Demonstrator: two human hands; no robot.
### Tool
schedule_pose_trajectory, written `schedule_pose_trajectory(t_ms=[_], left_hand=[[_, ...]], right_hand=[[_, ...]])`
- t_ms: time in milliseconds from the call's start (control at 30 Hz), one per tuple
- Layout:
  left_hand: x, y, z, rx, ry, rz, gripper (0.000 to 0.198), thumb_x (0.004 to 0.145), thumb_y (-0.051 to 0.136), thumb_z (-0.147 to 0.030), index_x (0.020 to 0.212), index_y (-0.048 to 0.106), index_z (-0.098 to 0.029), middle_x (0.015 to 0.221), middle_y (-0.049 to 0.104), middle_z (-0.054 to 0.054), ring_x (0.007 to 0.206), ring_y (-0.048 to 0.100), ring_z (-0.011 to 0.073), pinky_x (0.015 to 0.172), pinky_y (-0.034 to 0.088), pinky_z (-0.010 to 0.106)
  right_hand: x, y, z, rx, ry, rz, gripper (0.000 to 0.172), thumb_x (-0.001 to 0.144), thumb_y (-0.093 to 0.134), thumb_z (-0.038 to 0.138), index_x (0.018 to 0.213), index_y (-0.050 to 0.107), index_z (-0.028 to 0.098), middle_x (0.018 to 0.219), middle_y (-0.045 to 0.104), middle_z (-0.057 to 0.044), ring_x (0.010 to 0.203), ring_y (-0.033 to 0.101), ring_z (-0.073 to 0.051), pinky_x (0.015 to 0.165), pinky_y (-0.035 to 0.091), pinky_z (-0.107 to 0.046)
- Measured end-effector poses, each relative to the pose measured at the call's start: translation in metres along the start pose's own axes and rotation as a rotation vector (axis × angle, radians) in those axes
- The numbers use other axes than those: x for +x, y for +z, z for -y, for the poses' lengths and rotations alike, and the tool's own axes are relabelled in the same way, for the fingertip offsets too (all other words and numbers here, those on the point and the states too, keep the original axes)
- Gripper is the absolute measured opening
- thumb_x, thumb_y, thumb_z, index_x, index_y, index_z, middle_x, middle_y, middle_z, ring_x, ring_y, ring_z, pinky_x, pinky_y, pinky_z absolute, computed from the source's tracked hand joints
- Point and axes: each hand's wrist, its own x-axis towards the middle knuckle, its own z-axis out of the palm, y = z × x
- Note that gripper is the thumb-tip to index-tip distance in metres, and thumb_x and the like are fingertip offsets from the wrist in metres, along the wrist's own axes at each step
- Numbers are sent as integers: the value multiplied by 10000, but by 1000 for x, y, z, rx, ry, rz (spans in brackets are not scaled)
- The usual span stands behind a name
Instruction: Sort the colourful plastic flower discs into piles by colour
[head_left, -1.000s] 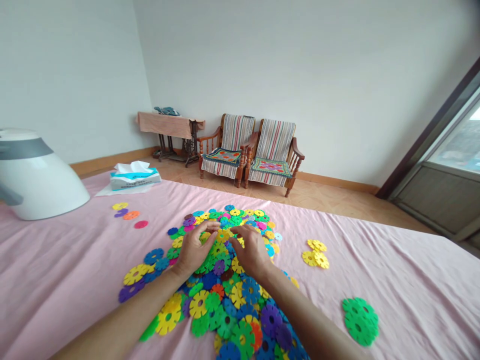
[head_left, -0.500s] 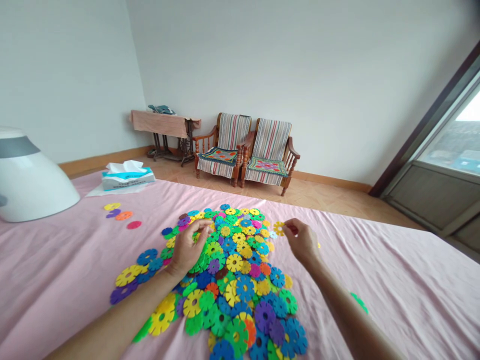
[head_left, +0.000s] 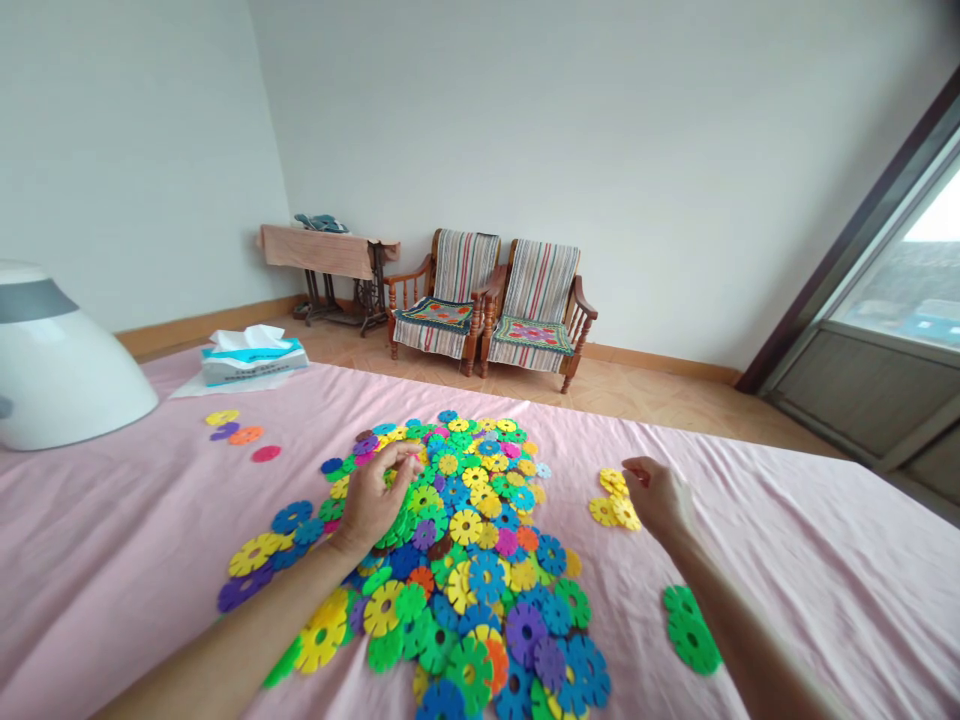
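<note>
Smooth, glossy plastic is seen in the flower discs [head_left: 465,525]. Matt, wrinkled pink cloth [head_left: 135,520] is spread beneath. Varnished wood is seen in the chairs [head_left: 491,310].

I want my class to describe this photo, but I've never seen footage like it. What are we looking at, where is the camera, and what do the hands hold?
No machine: a person wears a head camera looking down at their bare hands. On the pink cloth lies a pile of flat, notched plastic discs in many colours. The left hand rests on it, fingers pinched. The right hand is at a small separate group of yellow plastic discs. Whether either grips a disc is unclear.
</note>
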Motion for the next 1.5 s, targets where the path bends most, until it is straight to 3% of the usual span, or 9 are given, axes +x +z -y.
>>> schedule_pose_trajectory(t_ms=[133, 333, 600, 833, 1067, 1300, 1500], left_hand=[[0, 0, -1, -12, -7, 2, 219, 859, 502, -347, 958, 616, -188, 753, 707, 27, 670, 683, 191, 676, 541, 299], [0, -1, -4, -43, -29, -11, 220, 848, 507, -350, 942, 619, -186, 744, 698, 20, 623, 669, 179, 634, 532, 286], [4, -5, -6, -121, -102, -111, 252, 869, 474, -382, 926, 596, -169, 706, 672, 21, 575, 640, 168, 592, 511, 278], [6, -10, 1, -219, -194, -194, 294, 866, 470, -409, 962, 578, -153, 698, 665, 16, 538, 632, 155, 560, 501, 266], [8, -9, 11, -297, -267, -275, 281, 826, 497, -398, 936, 575, -151, 680, 663, 15, 509, 607, 143, 536, 493, 256], [8, -7, 8, -310, -289, -284, 253, 797, 535, -378, 911, 587, -158, 658, 658, 5, 501, 599, 136, 537, 478, 243], [8, -7, 4, -318, -289, -272, 247, 802, 531, -372, 912, 587, -158, 658, 647, 0, 504, 595, 134, 546, 474, 246]], right_hand=[[-20, 10, 30, 118, -144, 121, 256, 784, 471, 295, 886, 680, 187, 810, 722, -62, 730, 659, -196, 667, 476, -293], [-69, 21, 96, 261, -410, 332, 193, 807, 497, 229, 855, 681, 199, 799, 696, -34, 705, 627, -169, 652, 467, -278], [-114, 36, 174, 255, -682, 423, 196, 813, 614, 236, 993, 685, 207, 921, 646, -53, 923, 563, -199, 835, 425, -311], [-131, 46, 220, 178, -911, 487, 274, 824, 628, 316, 1081, 626, 221, 1059, 633, -51, 1007, 512, -218, 890, 390, -355], [-132, 58, 219, 17, -1080, 454, 226, 918, 511, 390, 992, 608, 200, 1055, 656, -45, 1050, 500, -222, 933, 343, -404], [-137, 49, 200, -61, -1214, 305, 134, 940, 489, 253, 865, 578, 187, 853, 650, -22, 852, 517, -187, 822, 350, -366], [-141, 44, 189, -46, -1168, 104, 114, 918, 487, 156, 840, 568, 172, 784, 608, -26, 712, 464, -174, 699, 330, -329]])
